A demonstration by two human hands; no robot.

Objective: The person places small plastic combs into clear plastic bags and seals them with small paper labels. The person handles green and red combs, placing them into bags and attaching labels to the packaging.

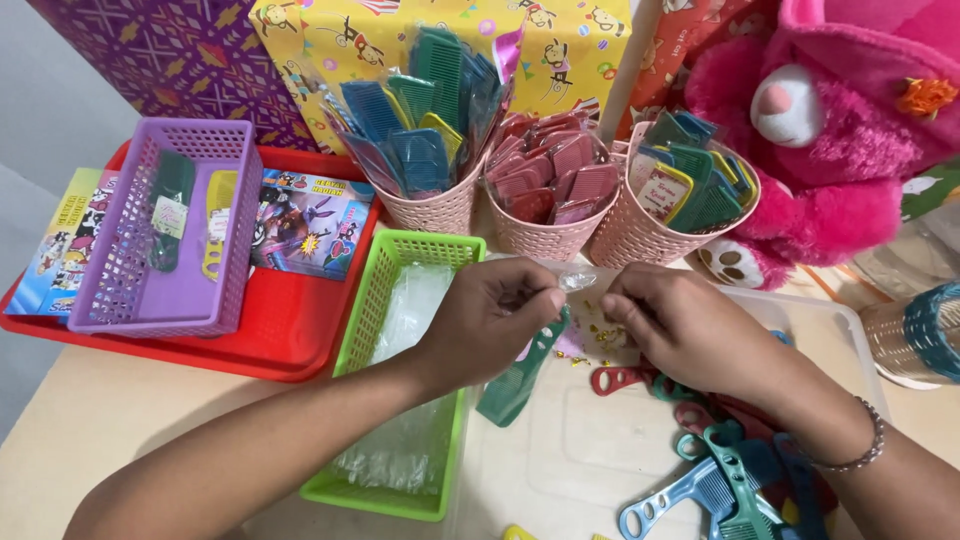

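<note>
My left hand and my right hand meet over a white tray, both pinching a clear plastic sleeve. A teal comb hangs down from the left hand, partly inside the sleeve. Small yellow bits lie under the hands. More loose combs in blue, teal and red are piled at the tray's lower right. A green basket just left of the left hand holds clear plastic sleeves.
Three pink woven cups at the back hold wrapped combs. A red tray on the left carries a purple basket and picture cards. A pink plush toy sits at the back right, wrapped boxes behind.
</note>
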